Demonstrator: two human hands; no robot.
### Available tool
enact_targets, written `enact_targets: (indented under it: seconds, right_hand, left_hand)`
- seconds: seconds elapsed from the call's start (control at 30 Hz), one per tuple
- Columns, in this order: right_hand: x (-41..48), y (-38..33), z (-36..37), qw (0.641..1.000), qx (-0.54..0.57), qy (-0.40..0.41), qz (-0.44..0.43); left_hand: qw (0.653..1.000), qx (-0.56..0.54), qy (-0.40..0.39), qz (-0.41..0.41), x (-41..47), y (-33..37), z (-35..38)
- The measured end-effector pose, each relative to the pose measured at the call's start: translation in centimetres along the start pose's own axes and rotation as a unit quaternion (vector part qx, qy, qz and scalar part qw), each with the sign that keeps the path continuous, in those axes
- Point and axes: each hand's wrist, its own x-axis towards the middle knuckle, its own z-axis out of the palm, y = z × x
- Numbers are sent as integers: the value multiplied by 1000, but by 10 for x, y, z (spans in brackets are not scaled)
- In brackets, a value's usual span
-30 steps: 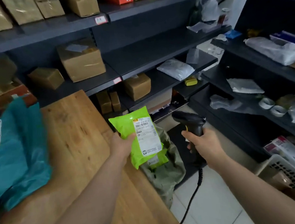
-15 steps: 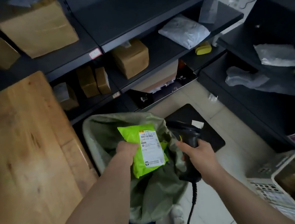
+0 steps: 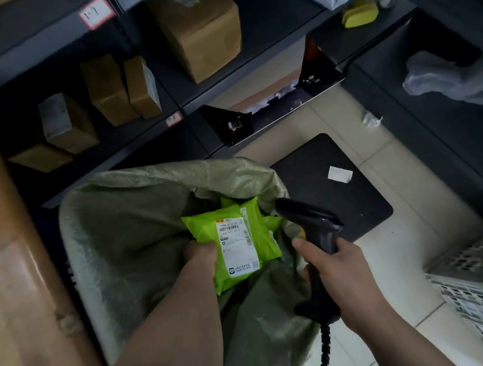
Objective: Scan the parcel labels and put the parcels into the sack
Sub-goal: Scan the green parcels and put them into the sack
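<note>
the step in hand looks like the drop: the left hand (image 3: 201, 254) grips the lime-green parcel (image 3: 260, 233) by its lower left edge and holds it over the open mouth of the sack (image 3: 127, 220), with the label (image 3: 236, 246) facing up. to do it well i'd carry the packet past the folded rim toward the middle of the opening before letting go. the sack's right lip sags inward, and a light, slippery pouch could slide off it onto the floor. a low release would land it flat on the 1 other lime-green packet (image 3: 243, 205) that shows beneath it inside. whether this label has been read i cannot tell. the right hand (image 3: 339, 270) is wrapped round the handle of the black scanner (image 3: 312, 220), whose head sits just beside the parcel's right edge, above the sack's rim. keeping it and its coiled cable (image 3: 324, 346) out of the opening would avoid snagging the cloth. the parcel is a soft, puffy plastic mailer, glossy and crinkled, with a smooth white paper label. the sack is coarse olive woven material, limp and creased. the scanner is hard matte plastic with a hooded head. stiff brown cardboard boxes (image 3: 199, 33) sit on dark shelves behind.
</note>
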Motion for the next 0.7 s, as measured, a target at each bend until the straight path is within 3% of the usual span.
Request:
enact_targets:
  seconds: [0.47,0.6,0.7]
  right_hand:
    - [-16,0,7,999,-19,7,-24]
    - [-46,-20,3,999,-14,15,-42]
    - [-81,-38,-2,998,-6,22,-65]
  left_hand:
    - [988,98,87,84,-22,12,1]
    - [974,126,92,164,-77,40,-15]
    - [943,151,76,285,-128,59,-43]
